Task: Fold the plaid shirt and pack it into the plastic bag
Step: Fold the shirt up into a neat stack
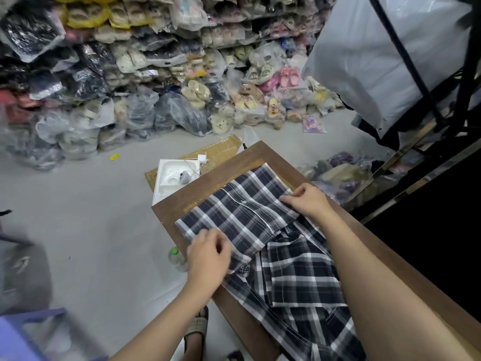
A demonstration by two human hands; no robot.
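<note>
A dark blue and white plaid shirt (260, 220) lies on a narrow brown wooden table (226, 168), its far part folded over and its near part trailing toward me. My left hand (208, 254) sits on the shirt's left edge with fingers curled, pinching the fabric near the fold. My right hand (307, 201) is at the right edge of the folded part, fingers pinching the cloth there. I cannot pick out the plastic bag for packing.
Past the table's far left corner a white moulded tray (169, 178) lies on flat cardboard (216, 149). A plastic bottle (177, 256) stands on the grey floor by the table. Bagged slippers and clothes are heaped along the back. A large white sack (377, 61) hangs on a black rack at right.
</note>
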